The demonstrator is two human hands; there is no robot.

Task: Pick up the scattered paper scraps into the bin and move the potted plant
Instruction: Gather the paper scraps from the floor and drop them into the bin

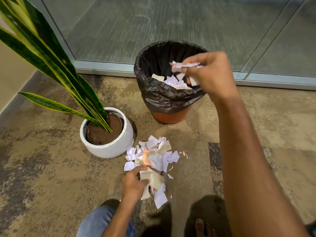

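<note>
Pinching a bunch of white scraps (185, 65) between curled fingers, the right hand (211, 74) hangs over the bin's (171, 103) open mouth, at its right rim. More scraps lie inside the black liner (164, 96). The left hand (134, 183) is low at the near edge of the pile (153, 156) on the carpet (51, 168), its fingers curled round a few beige and white pieces.

The pile runs lengthwise from near the person's knee (99, 219) away toward the gap between pot (111, 147) and bin, its far left edge touching or just beside the pot. The pot stands upright, left of the bin and apart from it; the plant's (51, 53) long leaves lean up and to the left. Behind the bin runs a glass wall (171, 23) with a metal base rail. Open carpet lies left of the pot and right of the pile; a bare foot (201, 226) shows at the bottom.
</note>
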